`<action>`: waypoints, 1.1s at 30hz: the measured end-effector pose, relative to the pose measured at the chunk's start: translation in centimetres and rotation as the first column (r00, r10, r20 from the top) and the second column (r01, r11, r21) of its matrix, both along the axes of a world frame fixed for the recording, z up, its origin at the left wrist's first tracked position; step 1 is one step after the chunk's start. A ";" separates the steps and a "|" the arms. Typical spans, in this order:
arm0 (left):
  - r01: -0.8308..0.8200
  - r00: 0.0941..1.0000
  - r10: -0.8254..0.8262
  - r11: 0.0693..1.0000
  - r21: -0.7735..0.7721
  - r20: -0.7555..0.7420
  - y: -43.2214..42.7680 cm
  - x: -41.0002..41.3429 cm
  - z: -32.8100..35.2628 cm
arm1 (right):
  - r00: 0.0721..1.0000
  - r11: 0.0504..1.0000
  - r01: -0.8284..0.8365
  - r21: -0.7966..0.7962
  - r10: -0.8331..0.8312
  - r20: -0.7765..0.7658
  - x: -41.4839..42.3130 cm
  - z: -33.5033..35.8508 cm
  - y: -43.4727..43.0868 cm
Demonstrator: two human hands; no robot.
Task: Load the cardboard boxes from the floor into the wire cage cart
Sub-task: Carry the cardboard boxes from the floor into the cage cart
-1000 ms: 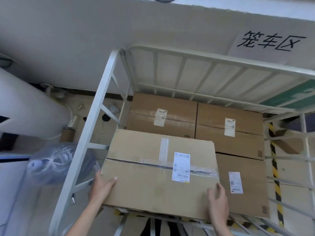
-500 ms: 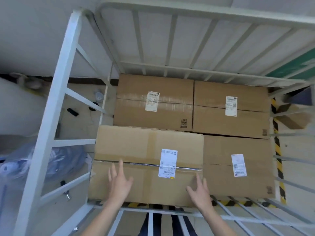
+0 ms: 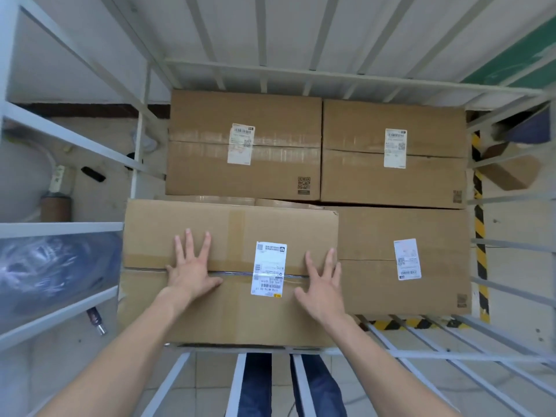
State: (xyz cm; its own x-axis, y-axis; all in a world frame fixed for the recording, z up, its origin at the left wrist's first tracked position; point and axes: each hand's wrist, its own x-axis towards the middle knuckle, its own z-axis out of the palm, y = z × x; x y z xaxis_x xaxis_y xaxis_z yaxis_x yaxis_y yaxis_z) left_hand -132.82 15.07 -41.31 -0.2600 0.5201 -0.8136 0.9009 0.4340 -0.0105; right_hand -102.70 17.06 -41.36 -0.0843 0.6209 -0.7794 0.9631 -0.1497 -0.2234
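I look straight down into the white wire cage cart (image 3: 144,121). A taped cardboard box (image 3: 234,233) with a white shipping label lies at the cart's near left corner. My left hand (image 3: 192,266) lies flat on its top, fingers spread. My right hand (image 3: 323,284) lies flat near the box's right edge, fingers straight. Three more labelled boxes fill the cart: one at the far left (image 3: 243,145), one at the far right (image 3: 394,152), one at the near right (image 3: 403,260).
The cart's near gate bars (image 3: 421,353) run below the boxes, with my legs behind them. Left of the cart lie a clear plastic bag (image 3: 51,272) and a white roll (image 3: 21,176). Black-and-yellow floor tape (image 3: 480,236) runs along the right side.
A second ago my hands gripped the box's near corners. They let go and moved onto its top, now lying flat. The box settled lower at the cart's near left; my head came over the cart.
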 end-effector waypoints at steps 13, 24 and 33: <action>-0.153 0.964 0.127 0.983 0.099 0.235 1.5 7.7 13.0 | 0.989 0.995 0.100 0.011 -0.098 -0.110 3.7 13.1 2.6; -0.039 0.919 -0.059 0.971 0.237 0.391 -2.4 13.0 27.1 | 0.918 0.929 0.357 0.098 -0.329 -0.223 5.5 29.2 -4.4; 0.207 0.859 -0.336 0.918 0.337 0.386 -1.9 21.1 32.1 | 0.809 0.800 0.564 0.206 -0.484 -0.335 11.5 34.7 -11.3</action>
